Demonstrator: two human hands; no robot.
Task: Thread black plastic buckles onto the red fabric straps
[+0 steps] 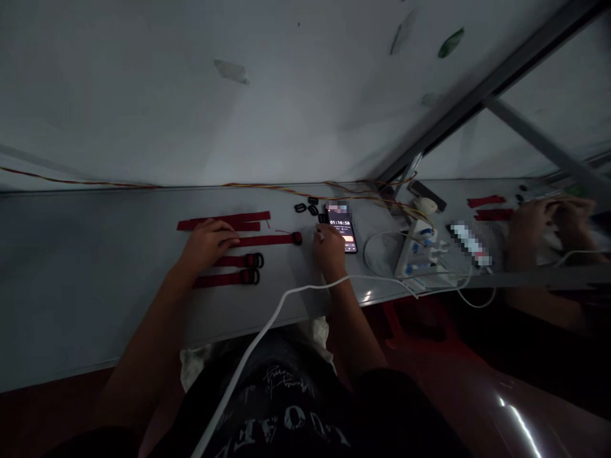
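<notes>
My left hand lies over the red straps, fingers stretched out with the tips on the near end of a red webbing strap. A black buckle sits at that strap's right end. Beyond the hand are plain red strips. Closer to me lie two more red straps with black double buckles, an upper one and a lower one. My right hand is curled beside the phone, apart from the strap; whatever its fingers pinch is too small to name. Loose black buckles lie beyond it.
A white power strip with plugs stands right of the phone. A white cable crosses in front of my right wrist. Twisted wires run along the wall. Past a metal frame, another person's hands work near red straps.
</notes>
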